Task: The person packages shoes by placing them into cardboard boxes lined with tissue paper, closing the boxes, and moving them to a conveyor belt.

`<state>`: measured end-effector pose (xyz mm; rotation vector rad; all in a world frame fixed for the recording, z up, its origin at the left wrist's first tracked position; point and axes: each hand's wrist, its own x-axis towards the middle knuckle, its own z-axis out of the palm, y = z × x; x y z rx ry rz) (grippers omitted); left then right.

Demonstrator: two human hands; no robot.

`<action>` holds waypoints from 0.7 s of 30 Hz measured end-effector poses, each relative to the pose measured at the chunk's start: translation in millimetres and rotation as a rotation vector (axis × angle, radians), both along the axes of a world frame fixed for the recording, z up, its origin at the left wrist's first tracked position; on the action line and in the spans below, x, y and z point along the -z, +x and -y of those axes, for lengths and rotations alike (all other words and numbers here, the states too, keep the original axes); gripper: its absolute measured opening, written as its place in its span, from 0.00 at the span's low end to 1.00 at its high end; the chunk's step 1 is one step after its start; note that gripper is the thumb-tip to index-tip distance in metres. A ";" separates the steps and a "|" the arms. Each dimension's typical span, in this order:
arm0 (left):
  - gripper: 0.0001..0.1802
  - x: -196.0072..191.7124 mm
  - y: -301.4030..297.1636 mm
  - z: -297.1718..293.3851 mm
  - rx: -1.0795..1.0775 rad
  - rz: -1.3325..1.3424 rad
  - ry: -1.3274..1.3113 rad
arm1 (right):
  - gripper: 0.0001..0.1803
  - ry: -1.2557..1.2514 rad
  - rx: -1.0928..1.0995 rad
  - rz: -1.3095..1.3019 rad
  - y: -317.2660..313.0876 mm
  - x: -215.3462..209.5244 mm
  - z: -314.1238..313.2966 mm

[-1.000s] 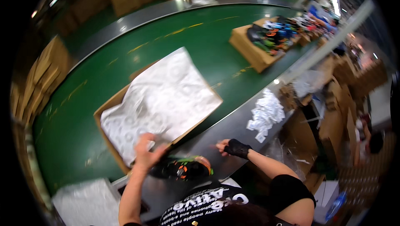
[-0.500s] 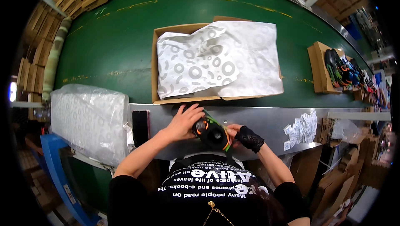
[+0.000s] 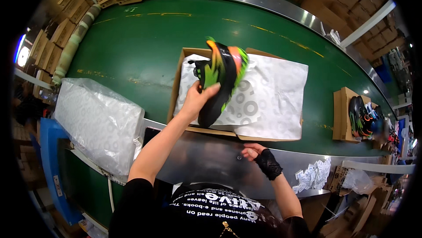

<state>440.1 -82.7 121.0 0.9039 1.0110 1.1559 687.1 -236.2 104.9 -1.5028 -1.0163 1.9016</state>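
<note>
— Up off the metal ledge (image 3: 189,150) goes the shoe (image 3: 226,73), which 0.5 s ago lies there between 2 hands; now it is above the box (image 3: 176,93), and only 1 hand is on it.

— Which hand, and how does it grip?

— The left hand (image 3: 200,97), closed around the shoe's green mesh, thumb uppermost, the other fingers largely hidden. The right hand (image 3: 255,151) is off it, over the ledge by the box's near edge, fingers loosely curled and partly spread, with nothing showing in them.

— So what step is that, do you think?

— I read it as bringing the shoe over the white patterned paper (image 3: 277,93) that lines the box. From there, the next move seems to call for a controlled lowering, with the right hand free to manage the paper.

— And which way does it point?

— Its long axis runs near to far, the far end leaning a little to the right. The rounded black end is nearest, and I take it for the toe; the orange-and-green end with the loop is farthest, so probably the heel. It crosses the box's left part and looks rolled onto its side.

— Is it resting on the paper?

— I cannot tell; the shoe hides any gap beneath.
</note>
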 end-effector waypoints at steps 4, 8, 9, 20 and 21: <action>0.31 71.5 28.3 -35.6 0.017 0.122 -0.410 | 0.25 -0.092 0.306 -0.169 -13.4 19.8 -4.2; 0.34 82.7 40.5 -42.0 0.222 -0.066 -0.547 | 0.28 -0.225 0.693 -0.388 -18.8 53.4 -15.9; 0.32 70.1 42.9 -33.9 0.287 0.040 -0.502 | 0.28 -0.201 0.737 -0.431 -18.3 56.9 -19.1; 0.21 101.1 -126.0 -8.5 0.236 0.360 0.007 | 0.28 1.336 0.255 1.380 -80.3 59.1 -53.7; 0.22 98.4 -121.9 -8.3 0.256 0.279 0.039 | 0.28 1.366 0.242 1.371 -83.7 61.2 -55.4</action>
